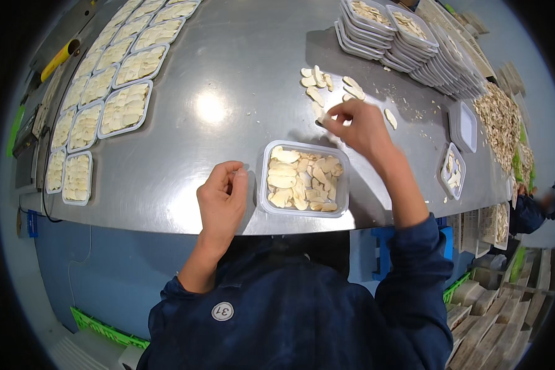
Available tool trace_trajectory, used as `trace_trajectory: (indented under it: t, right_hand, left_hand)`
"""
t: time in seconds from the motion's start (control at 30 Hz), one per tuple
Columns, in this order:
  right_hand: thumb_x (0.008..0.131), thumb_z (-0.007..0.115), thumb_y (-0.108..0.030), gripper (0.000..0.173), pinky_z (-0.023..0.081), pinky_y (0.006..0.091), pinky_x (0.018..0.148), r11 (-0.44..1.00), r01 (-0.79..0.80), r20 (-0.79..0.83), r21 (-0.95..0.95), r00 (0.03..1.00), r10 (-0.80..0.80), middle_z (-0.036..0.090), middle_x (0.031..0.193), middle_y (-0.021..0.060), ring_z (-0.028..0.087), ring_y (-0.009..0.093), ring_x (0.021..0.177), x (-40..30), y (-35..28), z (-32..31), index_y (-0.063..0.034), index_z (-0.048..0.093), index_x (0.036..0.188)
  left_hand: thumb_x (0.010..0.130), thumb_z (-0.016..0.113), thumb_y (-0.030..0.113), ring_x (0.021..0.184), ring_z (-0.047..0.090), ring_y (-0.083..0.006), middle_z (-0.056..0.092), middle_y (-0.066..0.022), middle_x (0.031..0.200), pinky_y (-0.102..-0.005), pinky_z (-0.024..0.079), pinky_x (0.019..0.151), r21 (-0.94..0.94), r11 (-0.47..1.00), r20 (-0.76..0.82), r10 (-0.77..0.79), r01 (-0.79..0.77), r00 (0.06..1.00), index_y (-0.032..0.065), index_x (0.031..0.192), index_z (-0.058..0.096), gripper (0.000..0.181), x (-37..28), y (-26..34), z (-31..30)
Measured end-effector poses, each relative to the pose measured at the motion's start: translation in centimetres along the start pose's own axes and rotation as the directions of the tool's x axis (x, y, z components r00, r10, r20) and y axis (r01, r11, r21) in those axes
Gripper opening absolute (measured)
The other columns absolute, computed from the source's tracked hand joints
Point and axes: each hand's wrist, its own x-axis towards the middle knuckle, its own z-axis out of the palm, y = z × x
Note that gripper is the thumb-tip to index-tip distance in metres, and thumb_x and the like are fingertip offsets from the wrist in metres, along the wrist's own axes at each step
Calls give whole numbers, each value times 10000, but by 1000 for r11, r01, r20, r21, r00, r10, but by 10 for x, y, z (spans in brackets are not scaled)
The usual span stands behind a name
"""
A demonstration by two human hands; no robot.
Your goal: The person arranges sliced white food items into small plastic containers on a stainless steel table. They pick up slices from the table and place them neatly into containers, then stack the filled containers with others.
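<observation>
Before me on the steel table is a clear plastic tray (264, 185) of pale mushroom slices (300, 180). Larger slices lie in a row on its left side, and smaller pieces fill its right. My left hand (223, 194) rests just left of the tray, fingers curled in and thumb against them, with nothing visible in it. Beyond the tray's far right corner, my right hand (354, 127) pinches a pale mushroom slice (318, 111) at its fingertips, which are slightly blurred. Several loose slices (315, 77) lie on the table around that hand, some partly hidden behind it.
Rows of filled trays (125, 107) line the table's left side. Stacked trays (367, 34) stand at the far right, near a heap of mushroom pieces (499, 125). An empty tray stack (462, 127) and a small tray (454, 171) sit right. Another person (532, 212) is beyond.
</observation>
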Motion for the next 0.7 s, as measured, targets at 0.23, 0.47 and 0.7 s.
trace_trajectory:
  t: [0.23, 0.47, 0.7]
  right_hand:
    - [696, 691, -94, 151, 486, 381, 702, 782, 603, 99, -157, 797, -595, 542, 784, 111, 546, 294, 802, -82, -35, 39, -20, 609, 799]
    - [694, 684, -79, 155, 482, 380, 713, 767, 621, 143, -162, 784, -604, 536, 782, 127, 544, 298, 809, -83, -37, 42, -4, 606, 803]
    - [721, 688, -86, 196, 496, 368, 687, 841, 508, -52, -183, 850, -525, 614, 789, 124, 588, 286, 767, -76, -11, 10, -11, 658, 899]
  left_hand:
    - [896, 597, 73, 556, 476, -32, 585, -18, 637, -196, 398, 503, -3, 1000, 4, -7, 7, 1000, -53, 969, 628, 148, 2, 1, 3]
    - [891, 606, 78, 569, 482, -31, 590, -20, 645, -195, 401, 513, -4, 1000, 8, -18, 18, 1000, -49, 968, 631, 151, 0, 3, 0]
    - [898, 598, 67, 591, 479, -28, 581, -12, 665, -190, 395, 532, 8, 1000, 5, -13, 13, 1000, -52, 986, 622, 150, -1, -2, 0]
